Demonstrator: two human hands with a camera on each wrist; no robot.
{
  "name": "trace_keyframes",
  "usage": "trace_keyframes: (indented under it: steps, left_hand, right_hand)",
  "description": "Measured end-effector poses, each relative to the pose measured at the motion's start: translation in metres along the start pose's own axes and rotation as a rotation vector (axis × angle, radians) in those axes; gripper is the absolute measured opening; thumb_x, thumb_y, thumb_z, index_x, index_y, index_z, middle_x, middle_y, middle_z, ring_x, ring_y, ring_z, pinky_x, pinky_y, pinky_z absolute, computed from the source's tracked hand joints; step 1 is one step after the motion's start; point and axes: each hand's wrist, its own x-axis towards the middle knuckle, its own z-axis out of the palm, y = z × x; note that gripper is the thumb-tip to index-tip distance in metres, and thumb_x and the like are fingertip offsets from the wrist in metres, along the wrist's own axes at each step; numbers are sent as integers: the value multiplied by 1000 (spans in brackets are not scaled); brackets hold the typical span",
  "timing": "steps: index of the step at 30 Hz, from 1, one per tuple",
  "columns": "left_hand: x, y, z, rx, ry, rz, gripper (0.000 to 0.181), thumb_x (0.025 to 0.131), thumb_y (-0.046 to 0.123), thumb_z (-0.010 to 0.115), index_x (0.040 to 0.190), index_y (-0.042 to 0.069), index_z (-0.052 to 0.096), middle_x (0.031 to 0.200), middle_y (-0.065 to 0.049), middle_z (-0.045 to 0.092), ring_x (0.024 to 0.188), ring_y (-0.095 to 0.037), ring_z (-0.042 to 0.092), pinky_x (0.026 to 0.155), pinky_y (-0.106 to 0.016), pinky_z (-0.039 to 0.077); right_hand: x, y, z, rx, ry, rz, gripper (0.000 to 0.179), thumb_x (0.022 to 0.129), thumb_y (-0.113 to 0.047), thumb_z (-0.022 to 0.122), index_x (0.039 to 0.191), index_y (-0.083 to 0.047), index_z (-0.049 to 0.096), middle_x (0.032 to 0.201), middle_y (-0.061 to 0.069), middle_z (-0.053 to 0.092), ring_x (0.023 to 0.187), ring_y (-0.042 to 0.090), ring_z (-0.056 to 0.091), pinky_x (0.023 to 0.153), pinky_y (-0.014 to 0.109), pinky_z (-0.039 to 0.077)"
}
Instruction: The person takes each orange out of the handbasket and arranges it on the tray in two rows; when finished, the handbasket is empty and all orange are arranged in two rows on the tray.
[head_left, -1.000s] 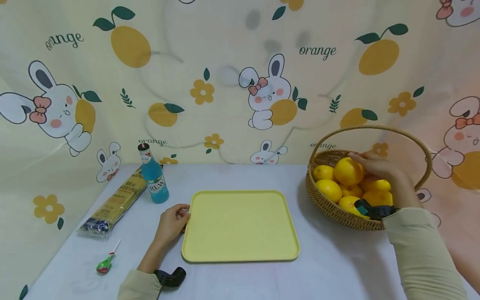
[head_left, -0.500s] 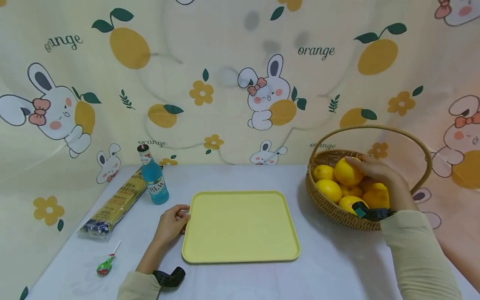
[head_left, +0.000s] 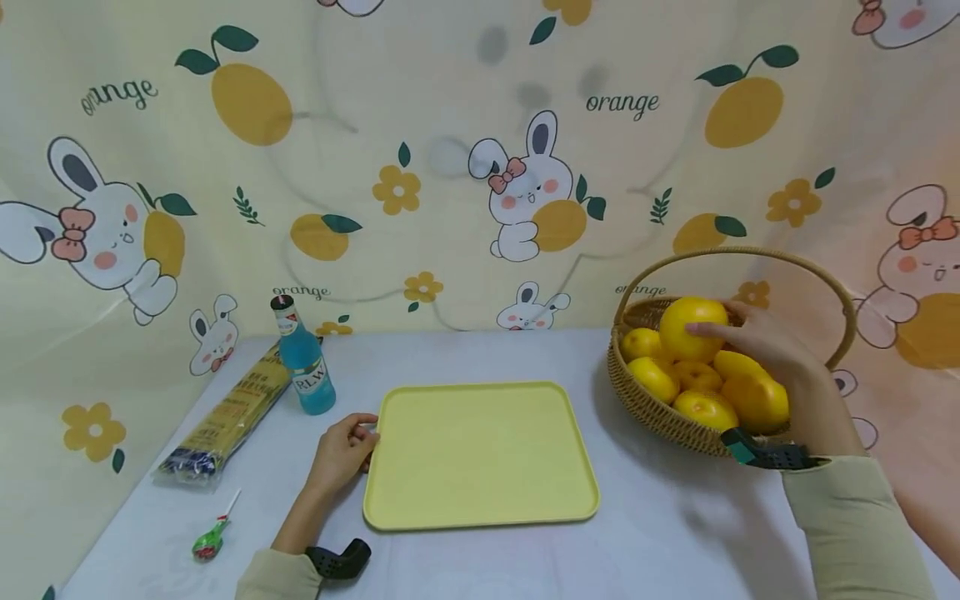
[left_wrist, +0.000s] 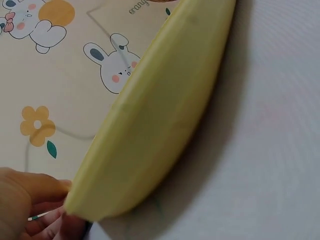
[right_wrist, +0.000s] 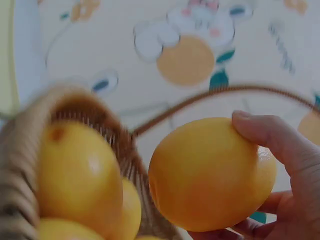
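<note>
My right hand (head_left: 776, 346) holds a round yellow-orange orange (head_left: 686, 329) at the top of the fruit heap in the wicker basket (head_left: 651, 414). In the right wrist view the thumb lies over the upper side of the orange (right_wrist: 210, 175), and the fingers curl underneath, partly hidden. My left hand (head_left: 341, 454) pinches the left edge of a pale yellow rectangular tray (head_left: 480, 454) that lies on the table. The left wrist view shows the thumb at the rim of the tray (left_wrist: 150, 120) and fingers below it.
The basket's tall handle (head_left: 738, 250) arches over the right hand. Several more yellow fruits (head_left: 705, 408) fill the basket. To the left stand a blue bottle (head_left: 307, 367), a long yellow packet (head_left: 232, 412) and a green-wrapped lollipop (head_left: 210, 540). A printed cloth hangs behind.
The right hand has tightened round the orange and lifted it slightly, turning it so that more of the fruits beneath show. The left hand stays at the tray; the head view has shifted slightly.
</note>
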Motion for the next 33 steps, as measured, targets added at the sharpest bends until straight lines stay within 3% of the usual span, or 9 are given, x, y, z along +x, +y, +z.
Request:
trace_keyframes:
  steps: [3, 7, 10, 13, 21, 26, 33]
  left_hand:
    - [-2, -1, -2, 3, -3, -2, 30, 87, 5, 60, 117, -1, 57, 79, -9, 53, 56, -15, 51, 46, -25, 47]
    - [-3, -2, -3, 7, 0, -5, 30, 88, 5, 59, 117, -1, 56, 80, -8, 53, 56, -14, 51, 46, -24, 47]
    - [-3, -3, -3, 3, 1, -9, 31, 87, 5, 60, 117, -1, 56, 80, -8, 53, 56, -14, 51, 46, -24, 47]
    - [-3, -5, -3, -3, 0, -6, 31, 87, 5, 60, 117, -1, 56, 79, -8, 54, 55, -14, 51, 46, -24, 47]
    - [-4, -6, -7, 4, 4, -18, 31, 87, 4, 60, 118, -1, 56, 80, -9, 54, 55, -15, 51, 47, -24, 47]
    - [-1, -6, -4, -18, -10, -12, 31, 88, 4, 60, 118, 1, 57, 81, -9, 53, 57, -16, 52, 47, -24, 48]
    - [2, -3, 0, -25, -18, -21, 31, 89, 5, 59, 119, 2, 56, 83, -9, 53, 57, -17, 52, 48, -25, 49]
  right_hand:
    - [-8, -12, 9, -24, 30, -74, 75, 90, -45, 55, 147, -11, 20, 136, 18, 36, 115, 34, 36, 95, 53, 32]
    - [-17, -31, 24, 42, 33, -249, 59, 90, -25, 60, 141, -16, 32, 125, 8, 45, 103, 23, 45, 86, 34, 43]
    - [-19, -45, 37, 134, -12, -384, 57, 87, -8, 62, 137, -12, 36, 121, 5, 49, 99, 19, 50, 81, 25, 48]
    - [-17, -58, 53, 179, -48, -446, 61, 82, -4, 66, 136, -12, 38, 122, 2, 50, 100, 17, 52, 82, 22, 48]
    - [18, -82, 114, 346, -184, -555, 69, 77, -4, 72, 137, -10, 38, 131, 8, 45, 109, 25, 48, 91, 31, 46]
    - [40, -90, 152, 369, -228, -566, 69, 75, -8, 75, 135, -11, 41, 132, 6, 46, 115, 27, 45, 95, 37, 43]
    - [59, -102, 204, 432, -248, -523, 69, 74, -9, 77, 134, -14, 44, 131, 6, 45, 111, 30, 48, 88, 39, 49]
